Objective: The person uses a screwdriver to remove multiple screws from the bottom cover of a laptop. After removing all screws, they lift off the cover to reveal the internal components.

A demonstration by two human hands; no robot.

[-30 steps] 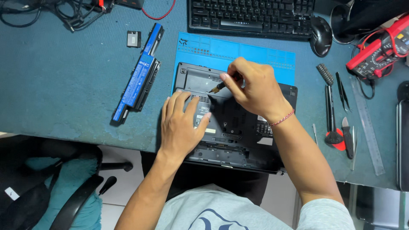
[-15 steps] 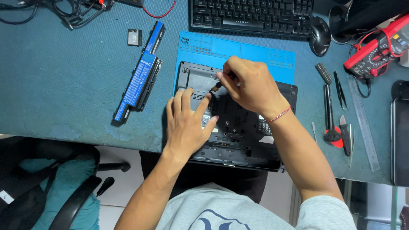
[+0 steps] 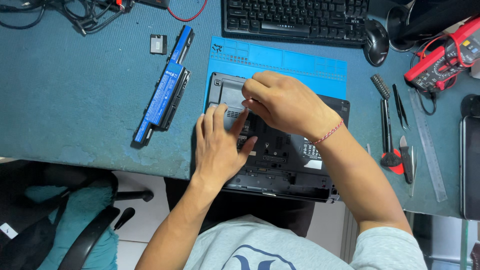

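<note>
Two hands on an upside-down black laptop (image 3: 280, 155) at the near edge of a teal desk (image 3: 75, 100), overhanging it slightly toward the person. Its long axis runs left-right across the desk, turned a bit so the right end sits nearer, and the empty battery slot along its near edge faces the person.

Left hand (image 3: 220, 147) lies flat on the laptop's left half, palm down, fingers spread and loose, not gripping anything, fingertips pointing away toward the far-left corner. Right hand (image 3: 282, 102) is curled over the far-left part of the base, fingers pinched together near the left hand's fingertips. Can't tell what's in that pinch, if anything, since the hand covers it. A red-and-white string bracelet (image 3: 330, 132) is on that wrist.

Far end of the laptop sits on a blue work mat (image 3: 280, 60). Left of it, well apart, a long blue-and-black battery pack (image 3: 165, 92) lies diagonally, far end tipped right, with a small dark square part (image 3: 158, 44) beside its far end. Off to the right are a brush-like tool (image 3: 386, 125), tweezers (image 3: 400, 106) and a clear ruler (image 3: 427, 145). Farthest back: a black keyboard (image 3: 295, 17), a black mouse (image 3: 376, 42) and a red multimeter (image 3: 445, 62) in the corner.
</note>
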